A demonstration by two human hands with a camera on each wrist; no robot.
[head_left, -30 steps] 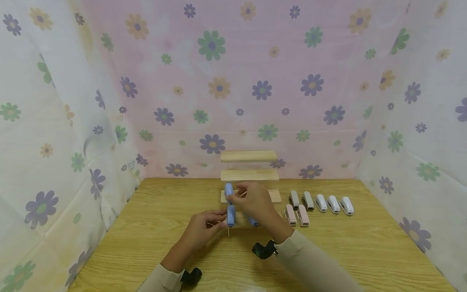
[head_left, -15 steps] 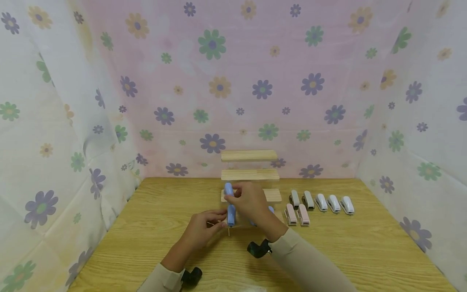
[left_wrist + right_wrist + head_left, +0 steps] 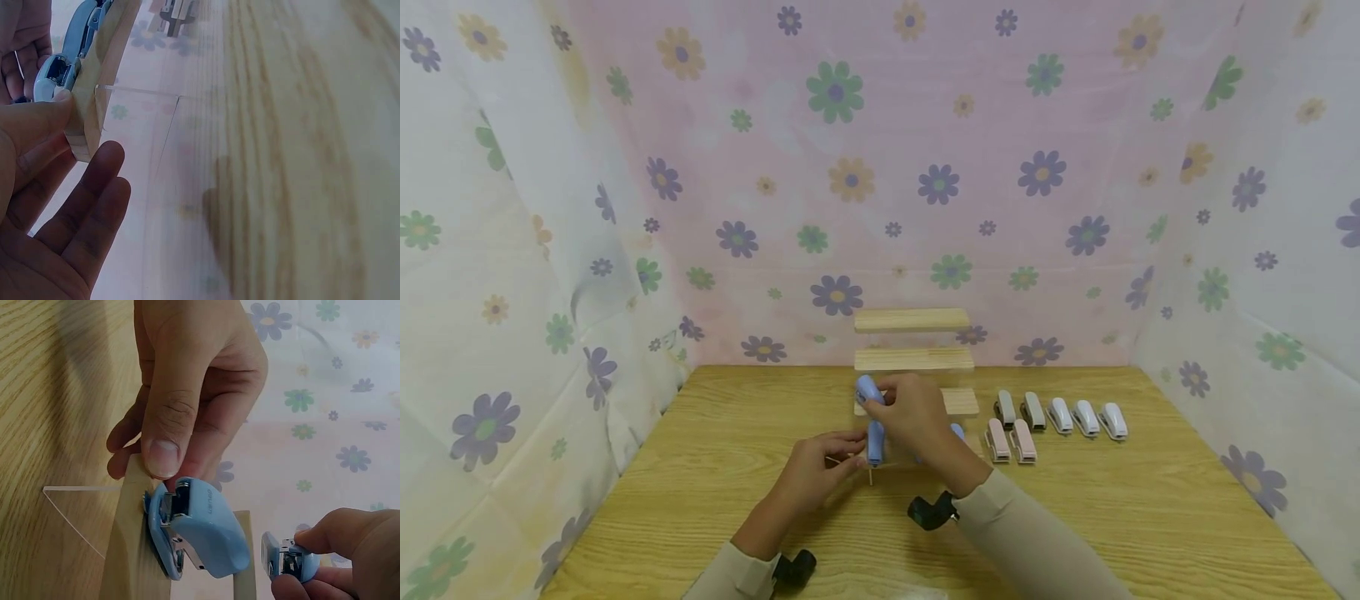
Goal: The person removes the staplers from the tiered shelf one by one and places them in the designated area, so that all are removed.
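Observation:
My right hand (image 3: 917, 415) pinches a small light-blue stapler (image 3: 867, 388) at the left end of the third wooden shelf (image 3: 962, 402), its top leaning left. In the right wrist view, finger and thumb grip this stapler (image 3: 307, 565). Below it, another blue stapler (image 3: 876, 443) stands on the lowest shelf (image 3: 128, 550). My left hand (image 3: 812, 473) pinches that shelf's left end beside the stapler, thumb in front and fingers behind; in the left wrist view two fingers (image 3: 106, 215) stick out free. Behind my right wrist, more blue stapler (image 3: 957, 431) shows, mostly hidden.
Two upper shelves (image 3: 913, 360) rise behind, joined by clear plastic sides (image 3: 78, 487). To the right on the wooden table (image 3: 737, 400) stand two grey staplers (image 3: 1033, 412), two pink staplers (image 3: 1022, 442) and three white staplers (image 3: 1084, 419). Flowered cloth (image 3: 895, 150) surrounds the table.
My right hand has shifted slightly left, and the stapler it holds has tipped from upright to leaning left. A blue stapler has come into view right of that hand. My left hand stays put.

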